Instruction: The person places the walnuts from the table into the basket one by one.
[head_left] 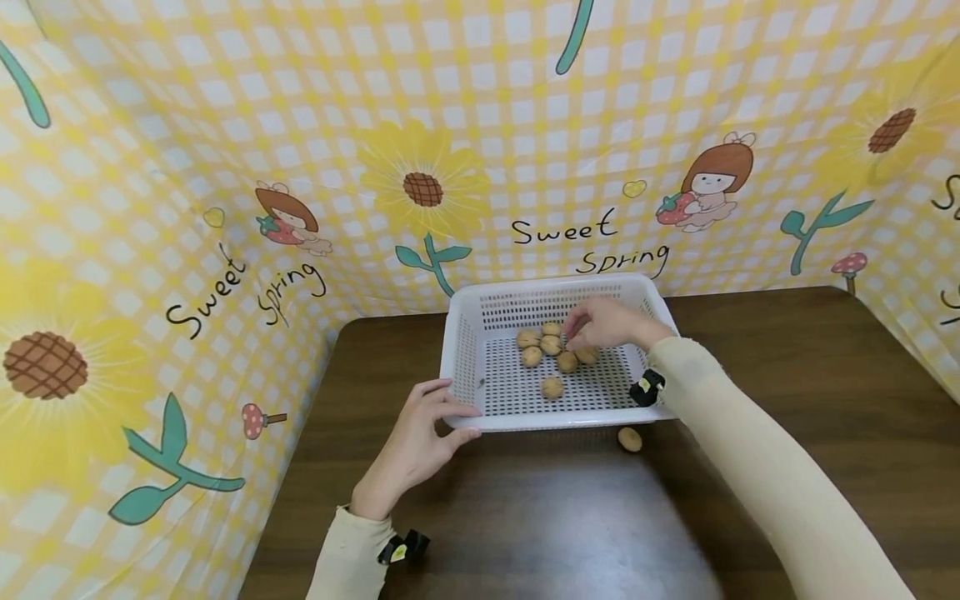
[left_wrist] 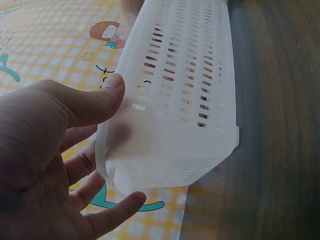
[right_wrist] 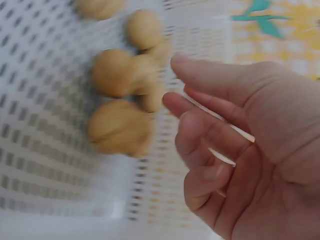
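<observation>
A white plastic basket [head_left: 555,422] with slotted walls stands on the table. Several walnuts [head_left: 551,345] lie clustered inside it, and a single walnut [head_left: 552,388] sits apart, closer to the front wall. My left hand [head_left: 420,433] grips the basket's near left corner; in the left wrist view the thumb [left_wrist: 114,89] presses the outside by the rim, the other fingers on the far side. Over the cluster is my right hand [head_left: 609,323], reaching in across the right rim. The right wrist view, somewhat blurred, shows its thumb and fingertips apart with nothing between them, beside a walnut [right_wrist: 120,129].
Another walnut [head_left: 630,439] lies on the brown wooden table [head_left: 570,517], just in front of the basket near its right side. Behind the table hangs a yellow checked cloth [head_left: 525,150] with printed flowers, close to the basket's back rim.
</observation>
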